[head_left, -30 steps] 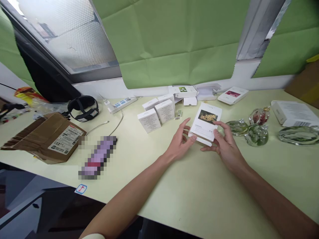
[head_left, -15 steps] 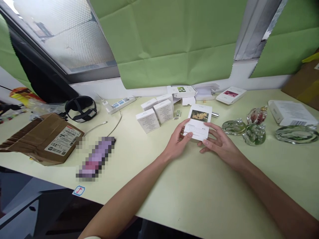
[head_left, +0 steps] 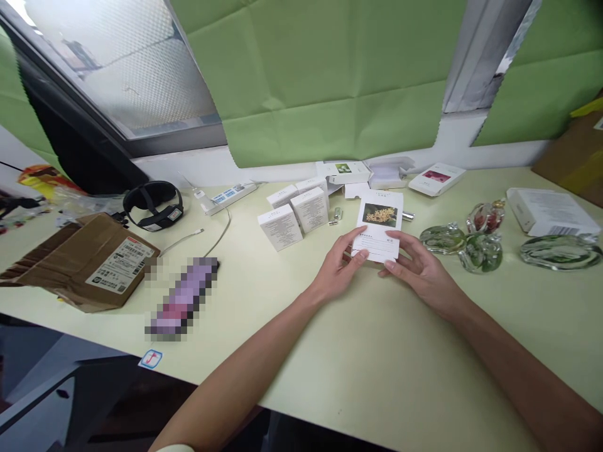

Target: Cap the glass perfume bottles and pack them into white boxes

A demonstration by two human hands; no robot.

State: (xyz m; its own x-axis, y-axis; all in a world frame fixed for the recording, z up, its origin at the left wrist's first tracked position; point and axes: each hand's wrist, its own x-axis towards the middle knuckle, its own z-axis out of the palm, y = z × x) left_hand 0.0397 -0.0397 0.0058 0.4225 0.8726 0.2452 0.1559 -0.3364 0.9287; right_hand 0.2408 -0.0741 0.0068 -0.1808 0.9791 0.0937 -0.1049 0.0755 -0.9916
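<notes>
Between both hands is a small white box (head_left: 378, 235) with a picture of yellow flowers and printed text on its face. My left hand (head_left: 338, 263) grips its lower left side, thumb at the front edge. At the lower right corner, my right hand (head_left: 417, 267) has its thumb and fingers closed on the box. Behind it lies a shiny silver piece (head_left: 407, 216), partly hidden. Small glassy pieces (head_left: 336, 215) rest to the left of the box. Several white boxes (head_left: 280, 227) stand further left.
Clear glass ornaments (head_left: 480, 252) sit on the right, near a white carton (head_left: 549, 212). Along the back are opened white boxes (head_left: 348, 172) and a pink-pictured box (head_left: 436, 179). A cardboard box (head_left: 108, 263), a blurred phone (head_left: 183, 298), a black headset (head_left: 155, 207) and a power strip (head_left: 230, 198) occupy the left.
The white box has shifted slightly right and sits a little straighter. My right hand's fingers have drawn in closer around its edge.
</notes>
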